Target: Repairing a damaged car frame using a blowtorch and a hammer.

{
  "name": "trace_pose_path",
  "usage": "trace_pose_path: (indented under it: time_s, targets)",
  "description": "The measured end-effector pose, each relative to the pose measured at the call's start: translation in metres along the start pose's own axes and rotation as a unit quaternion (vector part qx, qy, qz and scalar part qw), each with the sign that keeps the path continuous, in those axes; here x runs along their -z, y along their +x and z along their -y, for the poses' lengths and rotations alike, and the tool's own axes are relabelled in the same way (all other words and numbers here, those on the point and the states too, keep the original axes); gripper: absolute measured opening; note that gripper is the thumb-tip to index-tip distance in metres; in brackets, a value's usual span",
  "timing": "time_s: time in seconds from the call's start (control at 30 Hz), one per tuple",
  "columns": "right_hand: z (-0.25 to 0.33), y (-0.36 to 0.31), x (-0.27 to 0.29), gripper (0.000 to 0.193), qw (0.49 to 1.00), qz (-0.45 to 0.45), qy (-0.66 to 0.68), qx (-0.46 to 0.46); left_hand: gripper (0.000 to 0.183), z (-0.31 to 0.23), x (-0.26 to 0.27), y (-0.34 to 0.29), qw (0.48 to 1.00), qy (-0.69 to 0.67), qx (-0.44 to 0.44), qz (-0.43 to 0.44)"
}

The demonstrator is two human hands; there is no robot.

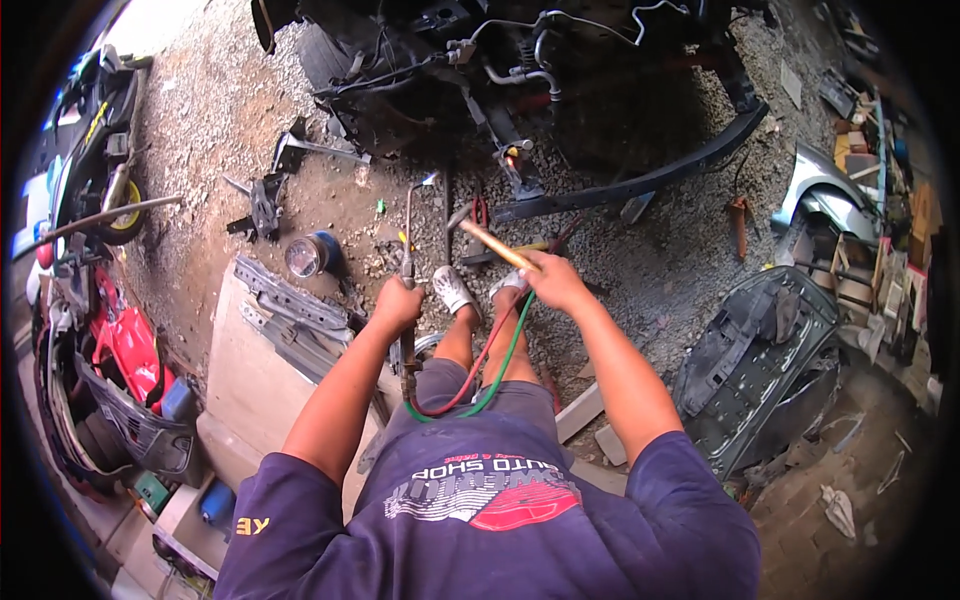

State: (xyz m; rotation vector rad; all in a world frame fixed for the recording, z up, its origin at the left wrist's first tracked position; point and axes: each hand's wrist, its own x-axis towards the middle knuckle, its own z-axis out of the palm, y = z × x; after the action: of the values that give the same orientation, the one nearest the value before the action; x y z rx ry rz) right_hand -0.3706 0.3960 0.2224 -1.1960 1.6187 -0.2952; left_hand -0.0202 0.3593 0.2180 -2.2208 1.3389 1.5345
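My left hand (398, 306) is closed around the handle of a cutting torch (408, 225). The torch's thin neck points away from me, and a small bright spot shows at its bent tip. From its lower end a red hose (440, 408) and a green hose (490, 395) loop across my lap and run up beside my right hand. My right hand (556, 281) grips a hammer (500, 247) by its wooden handle, the head tilted toward the torch. Beyond both tools lies the stripped front of a car, with a dark curved bumper beam (650, 178) and a twisted bracket (522, 175).
Gravel covers the ground around my feet. A round can (306, 256) and broken black parts (265, 205) lie to the left, near a panel (265, 370). Red-handled pliers (480, 210) lie ahead. On the right are a dark panel (765, 345) and a silver fender (825, 185).
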Motion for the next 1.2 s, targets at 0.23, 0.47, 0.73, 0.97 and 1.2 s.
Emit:
trace_pose_path:
  time_s: [0.23, 0.47, 0.73, 0.97, 1.2]
  targets:
    - [-0.023, 0.038, -0.001, 0.043, 0.962, -0.223, 0.044, -0.151, 0.032, 0.014, -0.002, 0.0, 1.0, -0.01, -0.01, -0.006]
    - [-0.017, 0.034, 0.02, 0.042, 0.998, 0.035, -0.048, -0.019, 0.043, 0.019, -0.003, 0.002, 1.0, -0.012, 0.016, 0.001]
    - [-0.003, 0.044, -0.011, 0.039, 0.995, -0.051, -0.014, -0.088, 0.029, 0.02, -0.003, 0.0, 0.999, 0.03, 0.003, -0.024]
    - [0.006, 0.052, -0.015, 0.04, 0.987, -0.097, -0.063, -0.115, 0.029, 0.024, -0.006, -0.003, 0.999, -0.012, 0.027, 0.012]
    - [0.018, 0.087, -0.004, 0.041, 0.978, -0.161, 0.066, -0.111, 0.028, 0.037, -0.008, 0.003, 1.0, -0.002, -0.011, -0.029]
